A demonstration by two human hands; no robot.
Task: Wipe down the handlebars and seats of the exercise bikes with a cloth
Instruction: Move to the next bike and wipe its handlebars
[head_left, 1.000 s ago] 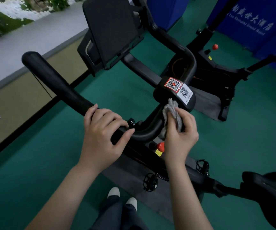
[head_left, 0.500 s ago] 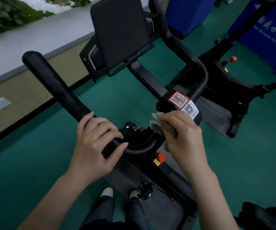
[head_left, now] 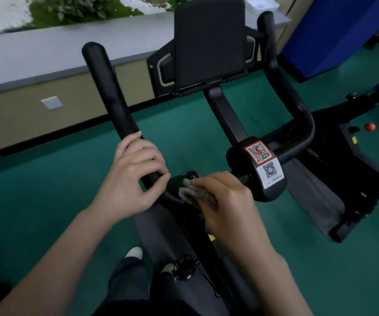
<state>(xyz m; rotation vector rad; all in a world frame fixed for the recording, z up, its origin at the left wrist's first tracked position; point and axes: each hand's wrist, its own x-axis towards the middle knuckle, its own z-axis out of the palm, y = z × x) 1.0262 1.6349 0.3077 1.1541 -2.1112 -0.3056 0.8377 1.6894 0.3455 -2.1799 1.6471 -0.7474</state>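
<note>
A black exercise bike stands in front of me. Its left handlebar (head_left: 110,92) rises toward the window ledge, and my left hand (head_left: 132,173) is wrapped around its lower part. My right hand (head_left: 226,202) presses a folded grey cloth (head_left: 195,196) onto the curved bar where the handlebars meet the stem. The right handlebar (head_left: 285,92) curves up behind a black block with QR stickers (head_left: 265,166). The bike's seat is out of view.
A black tablet holder (head_left: 209,39) sits between the bars. A second bike with a red knob (head_left: 369,127) stands at the right on a grey mat (head_left: 314,199). A pedal (head_left: 184,269) and my shoes (head_left: 135,253) are below, on green floor. Blue panels (head_left: 334,30) stand behind.
My right hand has slid the cloth leftward along the curved bar, from beside the QR block toward my left hand. The view has swung, and the seat has dropped out of sight.
</note>
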